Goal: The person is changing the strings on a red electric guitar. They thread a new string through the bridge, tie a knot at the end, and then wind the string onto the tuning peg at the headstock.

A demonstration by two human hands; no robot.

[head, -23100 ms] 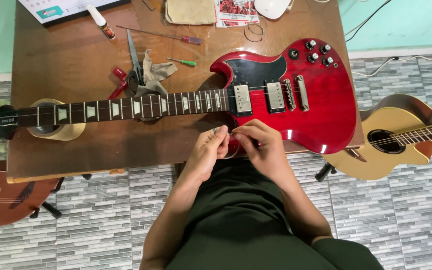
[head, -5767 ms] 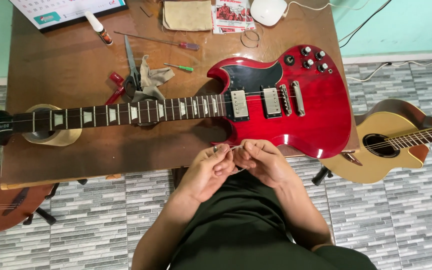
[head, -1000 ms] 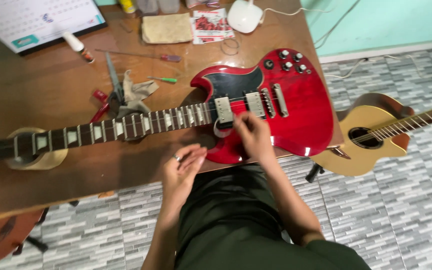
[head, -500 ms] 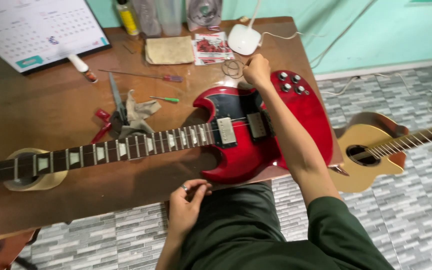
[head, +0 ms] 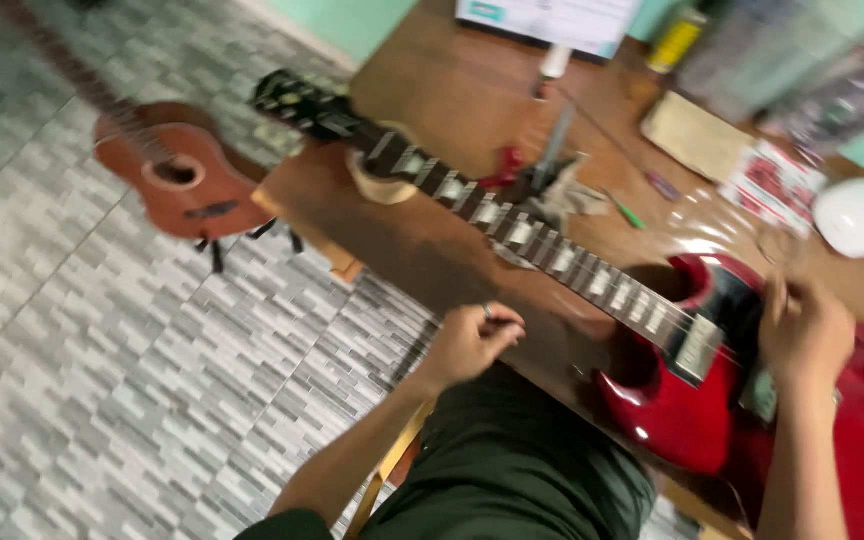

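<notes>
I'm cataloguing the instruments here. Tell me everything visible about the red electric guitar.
The red electric guitar lies flat and slanted across the brown wooden table. It has a glossy red body, a black pickguard, metal pickups, knobs and a dark neck with pale block inlays; its black headstock juts past the table's edge. The right hand rests over the body; the left hand hovers beside it. The picture is blurred.

The person wears dark green clothing that covers the lap and reaches up to the left elbow, with the forearms bare below it. A thin silver ring sits on one finger of the left hand (head: 472, 340). The right hand (head: 804, 330) shows no ring or band.
</notes>
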